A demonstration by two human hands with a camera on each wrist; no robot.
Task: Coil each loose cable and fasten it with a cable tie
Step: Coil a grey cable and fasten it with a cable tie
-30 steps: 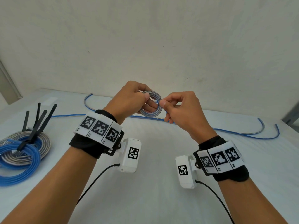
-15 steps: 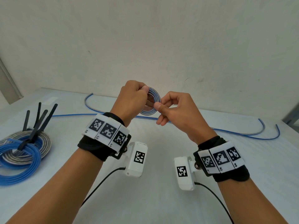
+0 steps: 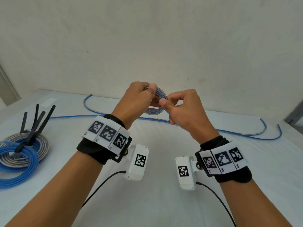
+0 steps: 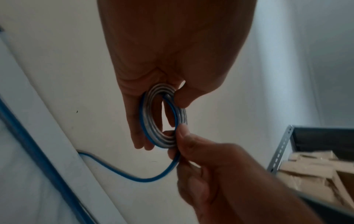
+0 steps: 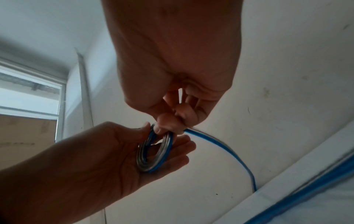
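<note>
Blue-and-silver cable [image 3: 213, 131] is mid-coiling: left hand [image 3: 137, 99] pinches the small coil [image 3: 158, 104] held up above the table [image 3: 164, 202], right hand [image 3: 182, 108] pinches the feeding strand; next, lay another loop on, long tail remaining

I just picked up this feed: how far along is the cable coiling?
Done: coiled cables lie at the table's left, cinched with black cable ties. In hand: the left hand holds a small blue-and-silver coil while the right hand pinches the strand feeding it. Left: a long loose stretch of cable lies on the table, and this coil has no tie yet.
</note>
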